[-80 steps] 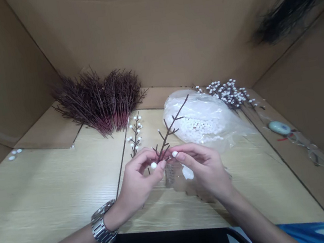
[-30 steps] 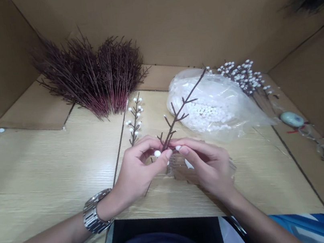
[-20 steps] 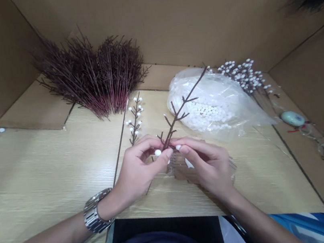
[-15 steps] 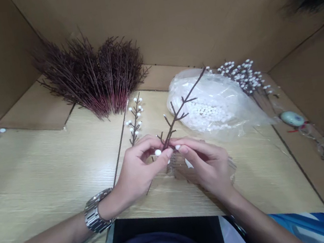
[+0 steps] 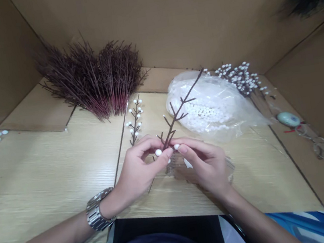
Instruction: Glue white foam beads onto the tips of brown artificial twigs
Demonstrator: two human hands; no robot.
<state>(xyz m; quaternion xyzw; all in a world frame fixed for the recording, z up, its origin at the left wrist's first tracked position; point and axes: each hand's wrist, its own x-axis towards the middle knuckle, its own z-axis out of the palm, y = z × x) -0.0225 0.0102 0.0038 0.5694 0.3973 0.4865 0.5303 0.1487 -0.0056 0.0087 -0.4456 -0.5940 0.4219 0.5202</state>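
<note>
Between thumb and fingers, my left hand (image 5: 139, 163) grips a brown artificial twig (image 5: 176, 117) that leans up to the right. A white berry (image 5: 158, 152) sits low on the twig, by my left thumb. My right hand (image 5: 206, 159) pinches a small white berry (image 5: 176, 147) close against the twig's lower part. My fingers hide the place where berry and twig meet. Behind my left hand lies another twig with white berries (image 5: 135, 119). Under my hands is a brown and white item (image 5: 188, 164), mostly covered and hard to make out.
Bare dark twigs (image 5: 94, 78) stand bundled at the back left. A clear plastic bag of white berries (image 5: 208, 108) lies right of centre, with berried twigs (image 5: 240, 77) behind it. A pale green oval object (image 5: 288, 118) is at the right. Cardboard walls (image 5: 147, 22) enclose the table.
The view has shifted slightly. Both hands keep nearly the same pose, with the twig in my left and the berry in my right, close to the twig.
</note>
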